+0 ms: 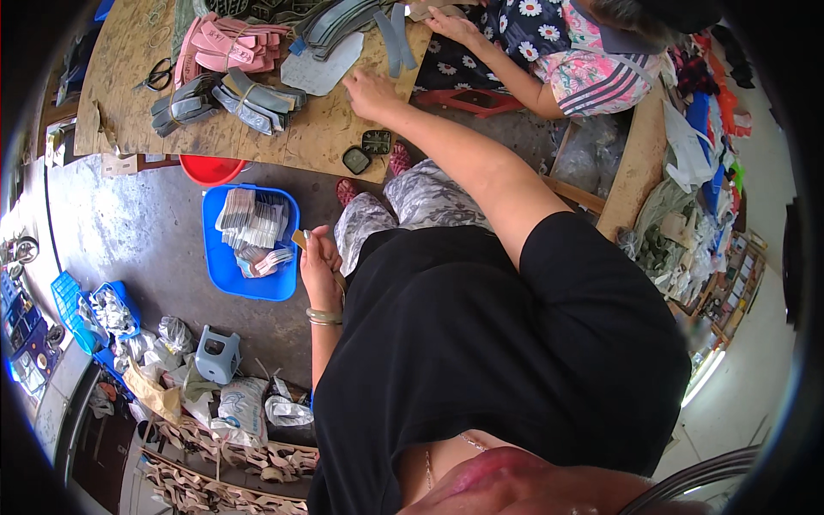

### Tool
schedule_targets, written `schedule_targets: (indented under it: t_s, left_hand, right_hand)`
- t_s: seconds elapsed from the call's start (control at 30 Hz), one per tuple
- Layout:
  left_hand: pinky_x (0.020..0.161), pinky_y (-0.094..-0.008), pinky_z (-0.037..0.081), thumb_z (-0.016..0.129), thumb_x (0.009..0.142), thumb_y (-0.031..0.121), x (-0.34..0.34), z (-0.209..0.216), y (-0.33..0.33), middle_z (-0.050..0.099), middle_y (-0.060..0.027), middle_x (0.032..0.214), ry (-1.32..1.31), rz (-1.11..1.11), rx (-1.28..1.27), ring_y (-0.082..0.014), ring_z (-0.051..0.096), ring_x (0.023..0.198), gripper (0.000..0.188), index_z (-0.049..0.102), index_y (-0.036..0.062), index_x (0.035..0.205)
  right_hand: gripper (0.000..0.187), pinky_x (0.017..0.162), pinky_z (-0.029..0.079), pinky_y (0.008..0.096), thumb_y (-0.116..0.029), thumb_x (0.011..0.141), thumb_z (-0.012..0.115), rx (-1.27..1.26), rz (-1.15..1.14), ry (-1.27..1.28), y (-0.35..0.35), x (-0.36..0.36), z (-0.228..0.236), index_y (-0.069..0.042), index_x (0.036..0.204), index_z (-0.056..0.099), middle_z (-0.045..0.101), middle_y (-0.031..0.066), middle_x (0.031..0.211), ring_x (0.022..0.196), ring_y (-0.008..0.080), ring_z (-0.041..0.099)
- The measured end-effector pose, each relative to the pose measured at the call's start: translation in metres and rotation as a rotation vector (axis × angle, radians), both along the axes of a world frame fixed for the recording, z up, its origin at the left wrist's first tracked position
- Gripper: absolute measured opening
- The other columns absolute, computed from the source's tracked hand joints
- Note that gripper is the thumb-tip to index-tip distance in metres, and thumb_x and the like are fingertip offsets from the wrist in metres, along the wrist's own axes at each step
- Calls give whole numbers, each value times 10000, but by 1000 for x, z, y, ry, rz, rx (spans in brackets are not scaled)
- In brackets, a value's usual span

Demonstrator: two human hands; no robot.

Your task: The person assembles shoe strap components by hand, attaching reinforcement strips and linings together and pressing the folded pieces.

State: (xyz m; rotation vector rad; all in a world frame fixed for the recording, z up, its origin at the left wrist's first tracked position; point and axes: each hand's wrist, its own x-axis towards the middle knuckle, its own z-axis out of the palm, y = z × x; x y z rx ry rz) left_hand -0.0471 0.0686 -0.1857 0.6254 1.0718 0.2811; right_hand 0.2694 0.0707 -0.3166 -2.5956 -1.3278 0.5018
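My right hand [375, 94] reaches over the wooden table, its fingers partly stretched out at the right edge of a pale paper sheet [324, 65]. Whether the fingertips press on the sheet is hard to tell. Down by my waist, my left hand [320, 264] is closed around a small tan, flat-ended thing [299, 239], mostly hidden in the fingers. Beyond the sheet lie grey-blue curved strips [339, 26] in a stack, with two loose grey strips [394, 43] beside them. Tied bundles of grey strips [262, 100] and pink strips [232, 45] lie to the left.
Black-handled scissors [156, 75] rest on the table [120, 77]; two small dark containers [367, 149] sit near its front edge. Below stands a blue basin [249, 289] of banded strips, beside a red basin [210, 168]. Another person's hand [453, 27] is at the table's far right. A blue-grey stool [220, 354] stands lower left.
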Motion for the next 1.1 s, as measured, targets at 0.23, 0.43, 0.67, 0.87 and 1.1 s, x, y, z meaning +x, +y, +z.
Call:
schedule_targets:
  t_s: [0.23, 0.43, 0.67, 0.87, 1.1]
  left_hand:
    - [424, -210, 203, 413, 1010, 321, -8, -2, 4, 313, 49, 601, 7, -25, -5, -39, 258, 476, 341, 555, 14, 1056]
    - [434, -215, 213, 409, 1009, 355, -14, -1, 4, 305, 41, 604, 23, -47, 0, -47, 259, 479, 372, 536, 12, 1079]
    - [433, -211, 205, 405, 1013, 340, -19, -1, 5, 295, 49, 609, 6, -72, 0, -41, 247, 483, 353, 534, 18, 1079]
    - [434, -209, 207, 399, 1016, 326, -23, -3, 6, 293, 49, 613, -29, -93, 7, -41, 250, 487, 346, 532, 16, 1094]
    - [411, -193, 211, 465, 996, 245, -18, 8, 10, 330, 49, 603, 3, -60, -14, -26, 287, 478, 249, 569, 21, 1033]
  right_hand:
    - [244, 898, 412, 471, -119, 858, 477, 106, 86, 2, 13, -33, 2, -43, 1068, 573, 536, 158, 1092, 1067, 310, 545]
    - [234, 899, 414, 477, -160, 887, 457, 84, 131, 10, 25, -54, -1, -44, 1054, 574, 540, 160, 1097, 1088, 322, 538]
    - [259, 904, 417, 491, -187, 872, 517, 155, 112, -12, 28, -68, -1, -51, 1087, 559, 533, 166, 1121, 1098, 326, 531]
    - [402, 876, 443, 451, -231, 778, 667, 277, 31, 36, 0, -65, 28, -58, 1124, 555, 552, 160, 1120, 1068, 323, 549]
    - [222, 715, 495, 384, -287, 784, 678, 352, -515, 358, -86, -27, 28, -66, 803, 663, 644, 103, 876, 867, 264, 633]
